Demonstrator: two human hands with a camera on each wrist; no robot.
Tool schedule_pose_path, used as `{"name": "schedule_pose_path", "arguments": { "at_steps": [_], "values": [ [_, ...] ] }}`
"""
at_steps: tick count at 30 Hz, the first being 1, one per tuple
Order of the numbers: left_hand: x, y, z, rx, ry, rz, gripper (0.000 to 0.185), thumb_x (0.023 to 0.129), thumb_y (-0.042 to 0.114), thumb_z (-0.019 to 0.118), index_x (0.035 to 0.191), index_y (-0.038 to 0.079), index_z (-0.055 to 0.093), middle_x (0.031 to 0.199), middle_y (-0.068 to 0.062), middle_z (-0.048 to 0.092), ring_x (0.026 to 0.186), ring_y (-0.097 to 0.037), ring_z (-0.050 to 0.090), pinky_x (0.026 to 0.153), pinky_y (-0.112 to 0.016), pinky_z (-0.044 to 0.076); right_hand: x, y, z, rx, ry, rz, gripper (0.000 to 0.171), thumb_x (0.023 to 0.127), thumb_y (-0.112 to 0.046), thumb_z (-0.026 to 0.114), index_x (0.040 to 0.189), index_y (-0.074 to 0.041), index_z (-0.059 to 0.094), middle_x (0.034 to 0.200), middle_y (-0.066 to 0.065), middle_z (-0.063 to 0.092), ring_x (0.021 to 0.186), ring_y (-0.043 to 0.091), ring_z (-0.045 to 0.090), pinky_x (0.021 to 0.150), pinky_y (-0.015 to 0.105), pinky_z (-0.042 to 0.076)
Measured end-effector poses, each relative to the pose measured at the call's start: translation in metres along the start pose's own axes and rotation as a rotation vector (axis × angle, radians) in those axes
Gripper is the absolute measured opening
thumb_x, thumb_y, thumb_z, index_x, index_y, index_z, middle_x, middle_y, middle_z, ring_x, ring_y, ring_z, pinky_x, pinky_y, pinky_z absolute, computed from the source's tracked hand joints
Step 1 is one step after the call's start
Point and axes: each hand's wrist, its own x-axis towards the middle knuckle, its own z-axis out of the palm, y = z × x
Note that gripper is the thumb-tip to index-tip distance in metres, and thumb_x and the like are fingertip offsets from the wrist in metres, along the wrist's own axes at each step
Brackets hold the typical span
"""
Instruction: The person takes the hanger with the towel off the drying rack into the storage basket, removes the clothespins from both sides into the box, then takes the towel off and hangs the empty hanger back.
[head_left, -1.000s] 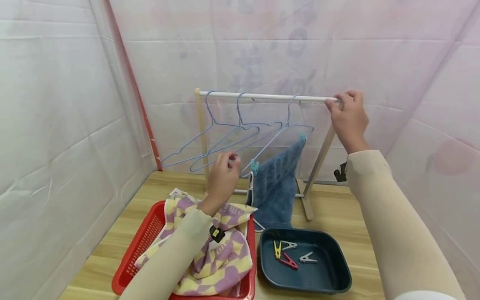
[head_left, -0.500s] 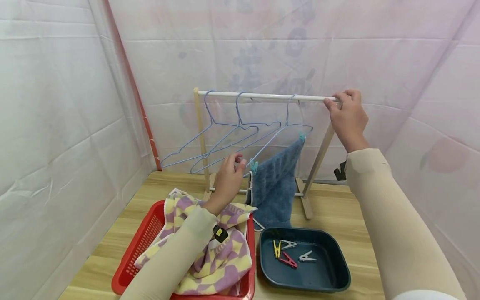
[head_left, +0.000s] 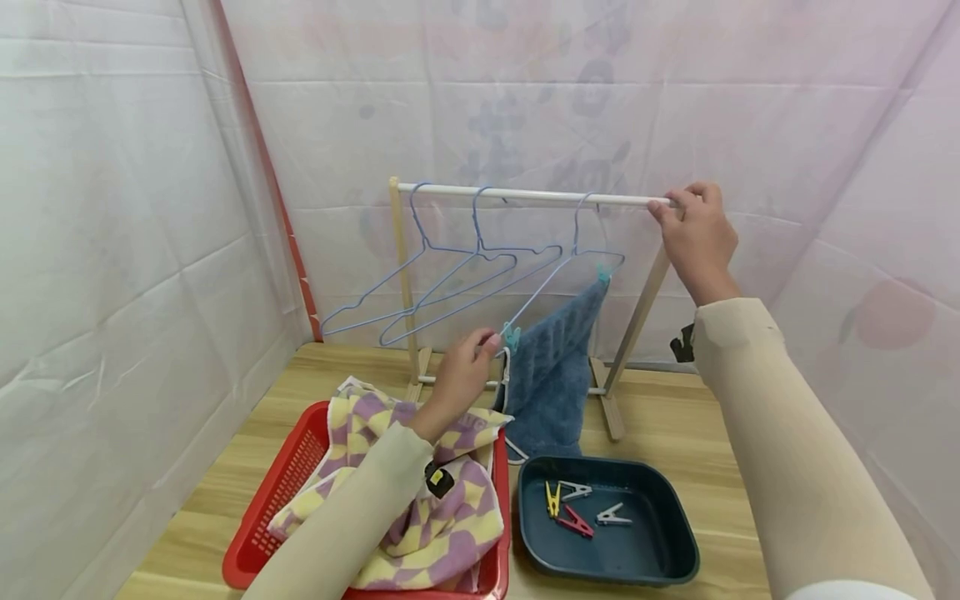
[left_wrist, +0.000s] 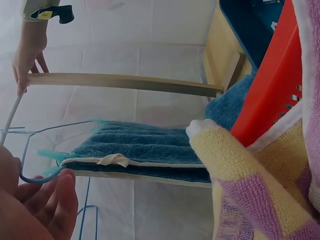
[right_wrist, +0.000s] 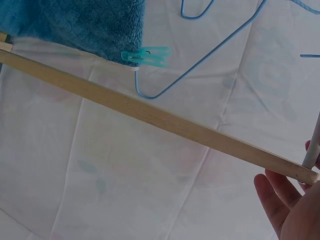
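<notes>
The rail point(head_left: 525, 194) of the rack point(head_left: 401, 267) is grasped at its right end, upper right of the head view, by the right hand point(head_left: 696, 237), fingers curled over it. At frame centre, the low corner of the third hanger point(head_left: 558, 267) is pinched by the left hand point(head_left: 461, 375), just beside a teal peg point(head_left: 511, 335). A blue towel point(head_left: 551, 375) is pegged along that hanger and hangs down to the table point(head_left: 660, 417); a second teal peg point(head_left: 603, 272) is seen at its upper corner. Two bare hangers point(head_left: 435, 275) are hung to the left. At lower left, a checked towel point(head_left: 442, 508) is heaped in a red basket point(head_left: 281, 500). At lower centre, three pegs point(head_left: 577, 507) lie in a dark tray point(head_left: 675, 542).
</notes>
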Motion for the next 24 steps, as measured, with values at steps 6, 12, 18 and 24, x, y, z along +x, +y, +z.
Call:
{"name": "schedule_pose_path", "arguments": {
  "at_steps": [6, 12, 18, 24],
  "values": [
    [-0.0032, 0.0004, 0.0021, -0.181, -0.056, 0.006, 0.042, 0.107, 0.039, 0.048, 0.13, 0.008, 0.063, 0.1, -0.014, 0.066, 0.077, -0.033, 0.07, 0.064, -0.036, 0.06, 0.0008, -0.0007, -0.0005, -0.006, -0.009, -0.004, 0.055, 0.103, -0.052, 0.048, 0.139, -0.012, 0.06, 0.146, 0.009, 0.043, 0.119, 0.034, 0.053, 0.086, 0.051, 0.035],
    [-0.0015, 0.0038, 0.0028, -0.349, -0.025, -0.01, 0.033, 0.108, 0.025, 0.049, 0.118, 0.0, 0.068, 0.11, -0.018, 0.07, 0.088, -0.032, 0.074, 0.075, -0.03, 0.061, 0.0004, 0.0006, -0.0024, -0.019, -0.007, -0.009, 0.056, 0.103, -0.053, 0.048, 0.14, -0.012, 0.06, 0.147, 0.01, 0.044, 0.118, 0.037, 0.054, 0.087, 0.054, 0.036],
    [0.003, 0.006, -0.0006, -0.481, 0.027, -0.089, 0.03, 0.106, 0.02, 0.053, 0.104, -0.005, 0.07, 0.101, -0.023, 0.071, 0.092, -0.032, 0.073, 0.082, -0.037, 0.061, -0.0013, -0.002, -0.0052, -0.033, -0.025, -0.014, 0.056, 0.104, -0.052, 0.047, 0.141, -0.011, 0.059, 0.148, 0.012, 0.043, 0.116, 0.039, 0.055, 0.084, 0.053, 0.036],
    [0.0039, 0.0086, -0.006, -0.55, 0.086, -0.129, 0.028, 0.105, 0.017, 0.054, 0.101, -0.007, 0.069, 0.098, -0.022, 0.071, 0.091, -0.027, 0.074, 0.081, -0.03, 0.061, -0.0006, -0.0015, -0.0065, -0.045, -0.036, -0.007, 0.057, 0.104, -0.053, 0.046, 0.142, -0.012, 0.058, 0.149, 0.011, 0.042, 0.117, 0.038, 0.054, 0.083, 0.05, 0.035]
  ]
}}
